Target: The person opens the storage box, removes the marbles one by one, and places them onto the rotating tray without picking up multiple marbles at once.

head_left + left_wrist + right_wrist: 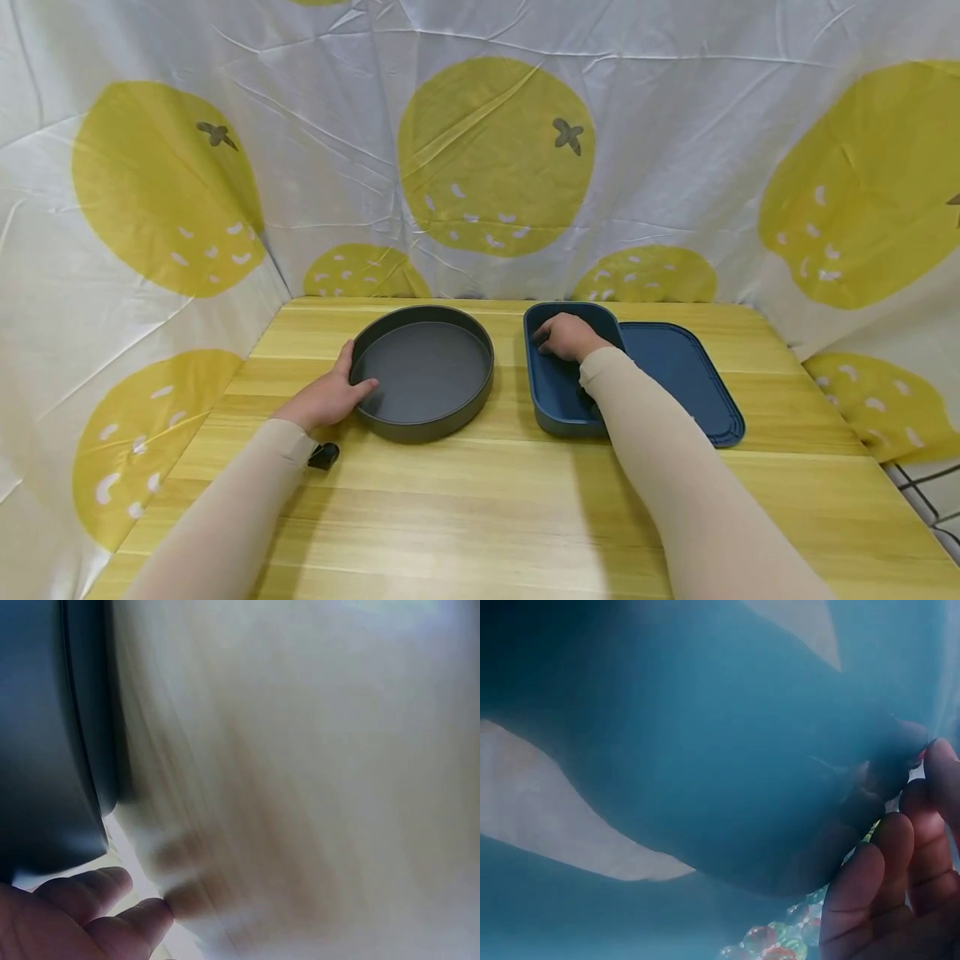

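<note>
A round dark grey cake pan (423, 371) stands on the wooden table. My left hand (333, 396) grips its left side, thumb over the rim and fingers along the outer wall; the left wrist view shows fingertips (112, 889) close by the pan's wall (45, 750). To the right stands a deep blue rectangular container (534, 379). My right hand (567, 336) reaches down inside it, fingers bent. Clear glass marbles (761, 939) with coloured swirls lie on its floor, partly behind the fingers (892, 844). I cannot tell whether the fingertips pinch a marble.
A flat blue lid (675, 367) lies to the right of the container, partly under my right forearm. White cloth (337, 125) printed with yellow fruit hangs behind the table and along both sides. Bare wood (450, 517) stretches in front of the pan.
</note>
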Available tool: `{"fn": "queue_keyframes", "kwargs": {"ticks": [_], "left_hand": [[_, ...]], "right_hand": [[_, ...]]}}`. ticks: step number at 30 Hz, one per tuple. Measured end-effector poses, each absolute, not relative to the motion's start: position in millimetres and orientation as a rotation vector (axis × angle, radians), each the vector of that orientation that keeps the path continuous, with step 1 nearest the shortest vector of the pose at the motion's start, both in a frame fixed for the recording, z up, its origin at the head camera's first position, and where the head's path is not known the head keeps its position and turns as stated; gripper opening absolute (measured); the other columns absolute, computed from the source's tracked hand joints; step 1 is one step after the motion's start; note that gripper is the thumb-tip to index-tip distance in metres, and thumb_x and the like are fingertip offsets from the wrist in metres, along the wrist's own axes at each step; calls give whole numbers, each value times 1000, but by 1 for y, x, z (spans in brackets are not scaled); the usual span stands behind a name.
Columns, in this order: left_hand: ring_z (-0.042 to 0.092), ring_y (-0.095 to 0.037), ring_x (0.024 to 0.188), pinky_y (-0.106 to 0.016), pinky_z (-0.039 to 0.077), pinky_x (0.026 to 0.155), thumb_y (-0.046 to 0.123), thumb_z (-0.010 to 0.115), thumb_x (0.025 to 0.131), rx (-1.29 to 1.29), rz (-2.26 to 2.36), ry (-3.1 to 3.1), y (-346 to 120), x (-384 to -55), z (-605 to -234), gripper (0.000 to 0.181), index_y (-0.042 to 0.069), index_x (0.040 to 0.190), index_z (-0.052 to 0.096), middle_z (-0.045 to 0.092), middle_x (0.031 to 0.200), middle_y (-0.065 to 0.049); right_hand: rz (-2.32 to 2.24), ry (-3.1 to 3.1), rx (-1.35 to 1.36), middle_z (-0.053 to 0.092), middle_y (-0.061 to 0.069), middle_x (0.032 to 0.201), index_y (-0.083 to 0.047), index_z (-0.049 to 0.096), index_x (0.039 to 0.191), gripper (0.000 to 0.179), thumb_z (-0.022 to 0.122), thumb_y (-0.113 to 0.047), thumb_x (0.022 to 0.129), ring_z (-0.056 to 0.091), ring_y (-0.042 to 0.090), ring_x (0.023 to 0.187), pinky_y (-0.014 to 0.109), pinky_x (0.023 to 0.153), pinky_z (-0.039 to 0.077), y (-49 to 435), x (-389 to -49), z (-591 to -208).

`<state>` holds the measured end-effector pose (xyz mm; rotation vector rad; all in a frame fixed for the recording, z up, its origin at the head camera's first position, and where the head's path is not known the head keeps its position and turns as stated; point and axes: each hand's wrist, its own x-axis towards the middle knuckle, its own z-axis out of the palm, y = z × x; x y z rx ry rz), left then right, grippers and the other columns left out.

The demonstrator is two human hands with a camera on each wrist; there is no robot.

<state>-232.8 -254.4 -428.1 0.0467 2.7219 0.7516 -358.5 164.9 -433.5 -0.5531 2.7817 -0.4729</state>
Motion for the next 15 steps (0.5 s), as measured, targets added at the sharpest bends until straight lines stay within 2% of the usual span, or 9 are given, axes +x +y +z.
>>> {"fn": "queue_keyframes", "kwargs": {"ticks": [9,15], "left_hand": [[47,-54,143,-65,40,116,53,48,108,56,739,2724,-255,-233,-429,100,4,167,-16,30,164,-38],[48,-54,143,-65,41,115,52,48,108,59,744,2726,-254,-232,-426,99,5,167,-16,31,164,-38]], "right_hand": [[-479,2763,-579,75,13,131,-8,78,126,26,70,-14,101,67,34,125,47,104,55,166,-356,-436],[-626,2767,-524,73,13,134,-9,74,132,30,67,-17,104,68,33,121,47,101,57,170,-355,-424]]}}
